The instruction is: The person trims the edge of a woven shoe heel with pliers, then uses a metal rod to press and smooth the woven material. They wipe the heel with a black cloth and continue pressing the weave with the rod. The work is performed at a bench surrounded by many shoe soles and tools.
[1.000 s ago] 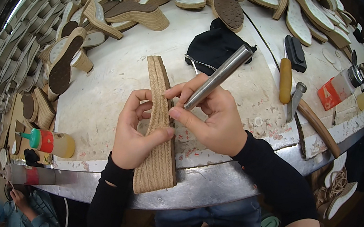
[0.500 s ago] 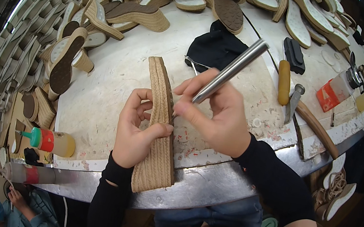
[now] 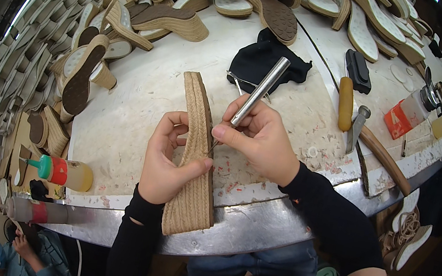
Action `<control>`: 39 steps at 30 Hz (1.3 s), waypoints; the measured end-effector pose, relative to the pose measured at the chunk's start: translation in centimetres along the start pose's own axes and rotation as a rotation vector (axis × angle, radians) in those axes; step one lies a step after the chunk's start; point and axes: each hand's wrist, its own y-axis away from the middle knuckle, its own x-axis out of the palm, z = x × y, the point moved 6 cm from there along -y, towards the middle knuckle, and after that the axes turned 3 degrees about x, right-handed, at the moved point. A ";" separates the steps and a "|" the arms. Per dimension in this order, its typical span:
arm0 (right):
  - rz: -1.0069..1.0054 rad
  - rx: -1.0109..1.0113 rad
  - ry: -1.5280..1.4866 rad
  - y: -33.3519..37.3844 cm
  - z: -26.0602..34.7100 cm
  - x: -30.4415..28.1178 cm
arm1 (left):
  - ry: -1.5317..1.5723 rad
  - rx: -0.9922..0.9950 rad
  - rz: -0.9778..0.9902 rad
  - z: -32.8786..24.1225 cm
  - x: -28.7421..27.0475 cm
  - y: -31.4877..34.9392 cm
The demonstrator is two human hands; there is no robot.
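Note:
My left hand (image 3: 165, 166) is closed round a wedge shoe sole (image 3: 189, 206) with woven, rope-like sides, its thumb pressed on the near edge. The sole stands on its side, brown bottom facing right, its thick heel end toward me over the metal table edge. In my right hand (image 3: 269, 149), the fingers pinch a silver metal rod-shaped tool (image 3: 263, 86). It slants up and away to the right. Its lower end is close against the sole's brown side; a thin tip seems to show there, but whether it touches is hard to see.
Beyond my hands lie a black cloth (image 3: 263, 60), a yellow-handled tool (image 3: 345, 103), a black block (image 3: 358, 70) and a wooden-handled hammer (image 3: 385, 154). Wedge soles (image 3: 171, 18) pile up along the back and left. A glue bottle (image 3: 71, 174) stands front left; another person (image 3: 32, 250) sits lower left.
The rod-shaped tool has swung down and left to a steeper tilt, and my right hand has dropped slightly. The sole has barely shifted in my left hand.

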 end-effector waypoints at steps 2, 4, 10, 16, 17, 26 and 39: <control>-0.005 0.006 -0.018 0.0 -0.2 0.0 | -0.002 -0.004 -0.006 0.0 0.0 0.0; -0.022 -0.002 -0.015 0.0 -0.3 0.0 | -0.022 -0.004 -0.008 0.0 0.0 0.0; -0.035 -0.237 0.211 0.5 1.1 0.5 | 0.032 -0.086 -0.031 0.1 0.0 -0.1; -0.171 -0.074 -0.171 0.5 0.4 -0.3 | 0.012 -0.049 -0.013 0.0 -0.1 0.2; -0.156 -0.059 -0.144 0.6 0.3 -0.2 | -0.006 -0.020 -0.001 -0.1 -0.1 0.1; -0.127 -0.078 -0.069 1.2 0.4 0.6 | 0.048 -0.020 -0.011 0.4 -0.4 0.1; 0.054 -0.751 0.618 2.9 3.0 2.4 | 0.048 -0.005 -0.038 0.4 -0.7 -0.1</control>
